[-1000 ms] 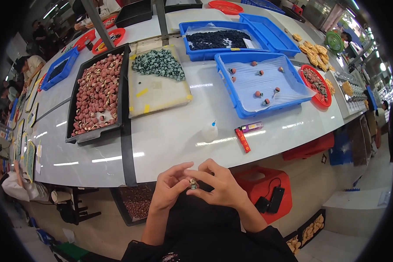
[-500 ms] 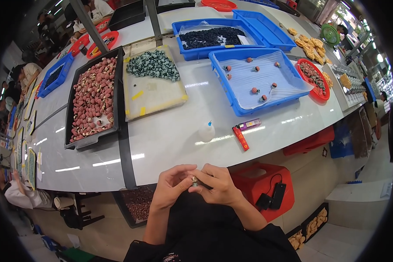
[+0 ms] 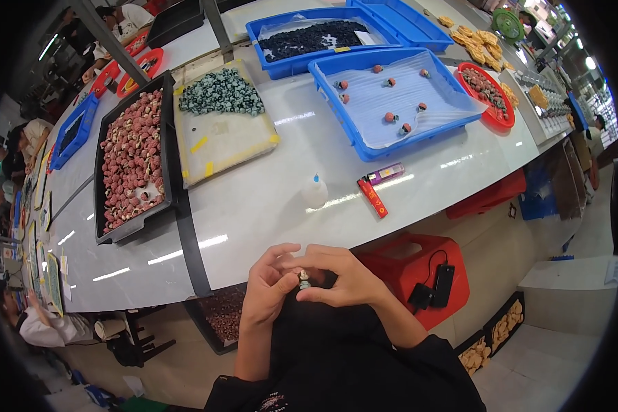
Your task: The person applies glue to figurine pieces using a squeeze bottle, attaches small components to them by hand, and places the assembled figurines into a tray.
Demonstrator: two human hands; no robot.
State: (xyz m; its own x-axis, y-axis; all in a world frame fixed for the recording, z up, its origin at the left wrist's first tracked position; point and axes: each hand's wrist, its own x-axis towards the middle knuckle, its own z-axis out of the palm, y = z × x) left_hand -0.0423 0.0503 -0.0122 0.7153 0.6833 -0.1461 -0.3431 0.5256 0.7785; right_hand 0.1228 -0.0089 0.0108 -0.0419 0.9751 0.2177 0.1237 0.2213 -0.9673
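Observation:
Just off the table's front edge, both hands meet around a small figurine (image 3: 303,279) with a pale upper part and a grey-green lower part. My left hand (image 3: 271,285) pinches its upper part between thumb and curled fingers. From the other side my right hand (image 3: 347,276) arches over, its thumb at the lower part and its fingers reaching toward the left fingertips. The fingers partly cover the piece. On the table ahead stand a small white squeeze bottle (image 3: 315,192) with a blue tip and, to its right, a red-and-purple packet (image 3: 373,196).
A blue tray (image 3: 364,147) holds several red-and-dark small pieces on a white liner. Left are a black tray (image 3: 175,161) of pinkish pieces and a yellow-taped board (image 3: 237,147) with green pieces. A red plate (image 3: 507,123) lies far right. A red stool (image 3: 453,281) stands below the table.
The right hand's fingers have opened wider and lifted around the figurine, showing more of it. The left hand keeps its pinch. The whole view has shifted slightly.

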